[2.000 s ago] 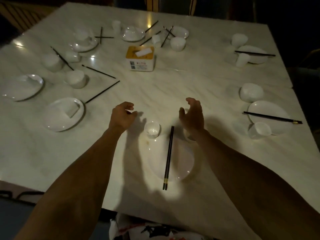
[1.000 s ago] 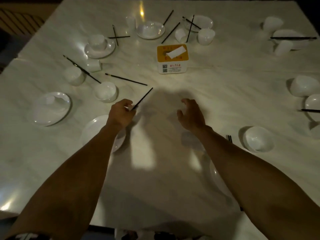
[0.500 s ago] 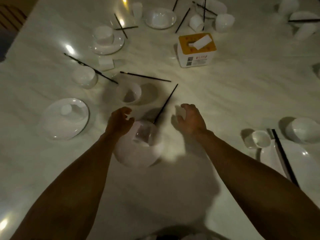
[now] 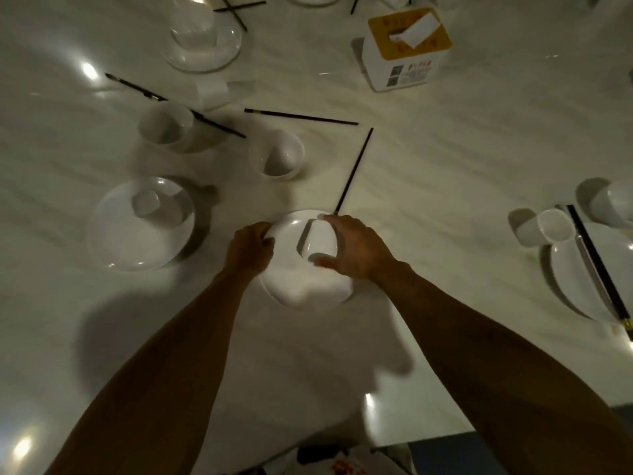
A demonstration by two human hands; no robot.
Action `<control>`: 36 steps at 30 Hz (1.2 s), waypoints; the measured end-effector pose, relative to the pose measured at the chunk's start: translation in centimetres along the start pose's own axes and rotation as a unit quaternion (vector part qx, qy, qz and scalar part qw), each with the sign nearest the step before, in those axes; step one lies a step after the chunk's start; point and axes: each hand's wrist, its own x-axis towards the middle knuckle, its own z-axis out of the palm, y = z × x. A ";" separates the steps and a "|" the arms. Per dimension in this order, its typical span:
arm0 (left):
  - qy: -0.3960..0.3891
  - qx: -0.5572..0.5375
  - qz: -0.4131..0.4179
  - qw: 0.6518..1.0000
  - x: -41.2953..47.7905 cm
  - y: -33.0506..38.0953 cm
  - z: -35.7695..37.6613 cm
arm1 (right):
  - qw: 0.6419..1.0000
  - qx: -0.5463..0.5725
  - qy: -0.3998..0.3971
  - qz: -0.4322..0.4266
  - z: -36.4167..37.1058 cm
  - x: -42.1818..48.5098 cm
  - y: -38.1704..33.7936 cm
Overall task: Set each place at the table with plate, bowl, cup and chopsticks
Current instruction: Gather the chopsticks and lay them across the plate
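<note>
Two bare hands meet over a round white ceramic plate [image 4: 291, 289] that sits on the pale marble table [image 4: 445, 200], close to the person's edge. The left hand [image 4: 251, 250] curls its fingers over the plate's left rim and grips it. The right hand [image 4: 356, 250] holds a small white cup [image 4: 320, 241] between thumb and fingers, above the plate's far half. Blur hides whether the cup touches the plate.

A single black chopstick [image 4: 354, 171] runs from just beside the plate's far rim away toward a white tissue box with a yellow top [image 4: 406, 48]. A second loose black chopstick [image 4: 301, 117] lies crosswise beyond it. A white bowl [image 4: 277, 154] stands between the two chopsticks and a second white plate [image 4: 137, 245], which lies to the left and carries a little cup [image 4: 146, 202].

At the right edge a third plate [image 4: 575, 286] bears a pair of dark chopsticks [image 4: 597, 265], with a cup [image 4: 548, 228] just beside it.
</note>
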 end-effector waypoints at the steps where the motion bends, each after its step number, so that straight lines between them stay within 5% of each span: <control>1: 0.004 -0.003 -0.004 1.000 -0.1 0.0 0.1 | 1.000 -0.005 0.010 0.003 0.2 0.0 -0.2; 4: 0.004 -0.015 -0.011 1.000 -0.2 -0.2 0.2 | 0.984 0.162 0.052 0.055 0.1 0.0 -0.1; 9: 0.011 -0.025 -0.018 0.999 -0.1 -0.2 0.3 | 0.885 0.386 0.184 0.184 -2.7 -0.5 1.5; 20: 0.026 -0.029 -0.068 0.997 -1.5 1.2 2.4 | 0.875 0.264 0.194 0.358 -3.7 -1.9 6.8; 29: 0.038 -0.018 -0.060 0.997 -2.2 1.9 3.3 | 0.911 0.195 0.131 0.339 -3.0 -3.0 7.6; 36: 0.036 -0.029 -0.061 0.997 -2.0 1.6 3.4 | 0.898 0.259 0.168 0.314 -1.0 -3.1 4.8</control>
